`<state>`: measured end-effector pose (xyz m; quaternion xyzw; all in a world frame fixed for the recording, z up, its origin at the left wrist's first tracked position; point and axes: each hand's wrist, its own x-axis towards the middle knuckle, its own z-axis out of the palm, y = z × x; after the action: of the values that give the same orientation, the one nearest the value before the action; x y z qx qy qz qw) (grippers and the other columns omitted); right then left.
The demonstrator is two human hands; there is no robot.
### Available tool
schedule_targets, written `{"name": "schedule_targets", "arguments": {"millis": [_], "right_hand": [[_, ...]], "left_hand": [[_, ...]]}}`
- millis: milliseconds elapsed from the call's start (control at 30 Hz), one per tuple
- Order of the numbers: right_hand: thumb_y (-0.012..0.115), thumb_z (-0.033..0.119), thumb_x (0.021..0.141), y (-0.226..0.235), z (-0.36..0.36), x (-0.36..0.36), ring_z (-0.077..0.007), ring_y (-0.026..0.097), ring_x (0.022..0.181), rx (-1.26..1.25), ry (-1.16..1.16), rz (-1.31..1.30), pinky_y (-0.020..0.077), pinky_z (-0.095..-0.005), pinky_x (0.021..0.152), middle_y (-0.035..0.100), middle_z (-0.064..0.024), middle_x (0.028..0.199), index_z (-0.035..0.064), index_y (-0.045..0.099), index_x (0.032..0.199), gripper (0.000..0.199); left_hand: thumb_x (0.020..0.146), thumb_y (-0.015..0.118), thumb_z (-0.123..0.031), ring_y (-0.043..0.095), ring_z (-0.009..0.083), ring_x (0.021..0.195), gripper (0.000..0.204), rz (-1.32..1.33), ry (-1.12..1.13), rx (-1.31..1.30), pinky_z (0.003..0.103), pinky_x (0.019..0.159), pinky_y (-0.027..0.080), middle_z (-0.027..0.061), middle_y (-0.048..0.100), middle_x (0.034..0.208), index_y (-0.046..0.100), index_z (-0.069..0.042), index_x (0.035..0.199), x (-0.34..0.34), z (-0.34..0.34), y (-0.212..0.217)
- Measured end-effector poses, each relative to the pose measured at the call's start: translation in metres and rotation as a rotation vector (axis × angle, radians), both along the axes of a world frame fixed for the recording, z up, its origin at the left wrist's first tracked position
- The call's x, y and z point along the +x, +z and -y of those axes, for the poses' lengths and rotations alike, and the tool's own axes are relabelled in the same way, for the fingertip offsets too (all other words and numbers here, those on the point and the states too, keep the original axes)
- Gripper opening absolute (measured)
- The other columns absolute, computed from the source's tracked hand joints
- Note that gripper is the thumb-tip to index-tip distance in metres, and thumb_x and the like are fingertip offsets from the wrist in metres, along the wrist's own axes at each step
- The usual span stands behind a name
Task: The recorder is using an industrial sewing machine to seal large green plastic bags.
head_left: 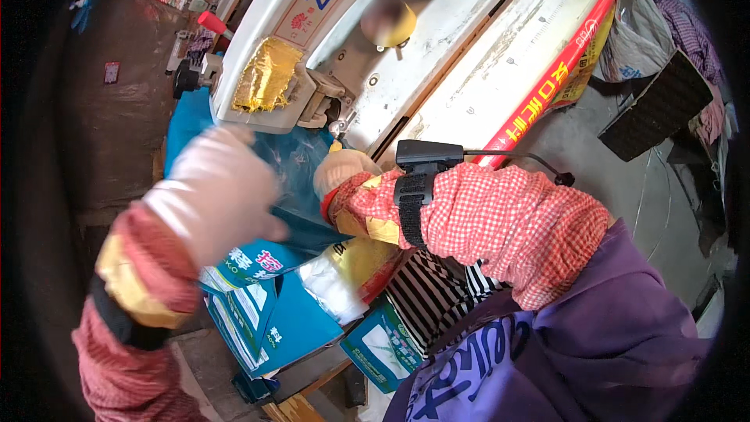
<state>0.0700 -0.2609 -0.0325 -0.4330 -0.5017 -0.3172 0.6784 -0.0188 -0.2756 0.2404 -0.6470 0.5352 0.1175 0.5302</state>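
The big white machine (437, 47) fills the top of your view, tilted across it, with a crumpled patch of gold foil (266, 74) stuck near its front end and a long red strip (547, 82) running along its far edge. Under its front end lies a clear blue-tinted plastic bag (293, 168), spread over a blue surface. Your purple apron (578, 344) takes up the lower right.

Your right arm, in a red checked sleeve (500, 219), crosses from the right, with a black strap and small black device (418, 176) on the wrist. Your right hand (342, 172), in a pale glove, rests on the bag just below the machine's front end; its fingers curl down onto the plastic, though you cannot tell whether they pinch it.

Your left hand (223, 187), also gloved, is blurred and raised over the left edge of the bag, fingers loosely together; whether it grips anything cannot be told.

Below your hands sits a stack of blue and white printed bags (258, 312), and beside it a small yellow and white packet (351, 273).
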Motion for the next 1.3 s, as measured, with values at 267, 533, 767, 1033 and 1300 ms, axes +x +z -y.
{"name": "schedule_targets", "arguments": {"millis": [267, 533, 767, 1033, 1300], "right_hand": [[0.072, 0.029, 0.072, -0.065, -0.059, 0.019, -0.0333, 0.061, 0.085, 0.198, 0.246, 0.063, 0.0485, -0.0460, 0.075, 0.063, -0.0158, 0.093, 0.0018, 0.066, 0.095, 0.036], [0.073, 0.028, 0.071, -0.031, -0.043, 0.009, -0.0309, 0.062, 0.080, 0.360, 0.555, 0.221, 0.0487, -0.0439, 0.070, 0.063, -0.0139, 0.088, 0.0037, 0.066, 0.090, 0.032], [0.073, 0.028, 0.070, -0.042, -0.049, 0.036, -0.0287, 0.062, 0.075, 0.461, 0.620, 0.198, 0.0489, -0.0420, 0.066, 0.064, -0.0123, 0.084, 0.0053, 0.065, 0.086, 0.029], [0.074, 0.027, 0.068, -0.090, -0.042, 0.054, -0.0263, 0.063, 0.071, 0.579, 0.915, 0.298, 0.0492, -0.0398, 0.062, 0.064, -0.0105, 0.079, 0.0071, 0.065, 0.081, 0.025], [0.074, 0.026, 0.067, -0.088, -0.058, 0.015, -0.0239, 0.063, 0.066, 0.752, 1.174, 0.336, 0.0494, -0.0377, 0.057, 0.065, -0.0087, 0.073, 0.0090, 0.064, 0.076, 0.022]], "left_hand": [[0.081, 0.061, -0.022, 0.048, 0.0161, 0.047, 0.037, -0.155, -0.210, 0.065, 0.036, 0.050, 0.034, 0.0017, 0.048, 0.050, 0.050, -0.012, 0.047, -0.103, -0.019, -0.059], [0.080, 0.060, -0.024, 0.063, 0.0315, 0.065, 0.019, -0.625, 0.543, 0.315, 0.043, 0.067, 0.052, 0.0125, 0.065, 0.072, 0.068, -0.008, 0.082, -0.100, -0.005, -0.064], [0.075, 0.061, -0.010, 0.067, 0.0342, 0.075, 0.011, -0.599, 0.542, -0.148, 0.042, 0.065, 0.054, 0.0158, 0.065, 0.073, 0.063, -0.005, 0.084, -0.112, 0.003, -0.088], [0.069, 0.074, -0.023, 0.063, 0.0324, 0.066, 0.023, -0.539, 0.188, -0.293, 0.044, 0.061, 0.050, 0.0105, 0.062, 0.069, 0.064, -0.008, 0.083, -0.020, -0.013, -0.033], [0.076, 0.066, -0.029, 0.055, 0.0294, 0.052, 0.027, -0.579, 0.062, -0.154, 0.043, 0.054, 0.044, 0.0055, 0.049, 0.053, 0.052, -0.014, 0.060, -0.060, -0.028, -0.037]]}}
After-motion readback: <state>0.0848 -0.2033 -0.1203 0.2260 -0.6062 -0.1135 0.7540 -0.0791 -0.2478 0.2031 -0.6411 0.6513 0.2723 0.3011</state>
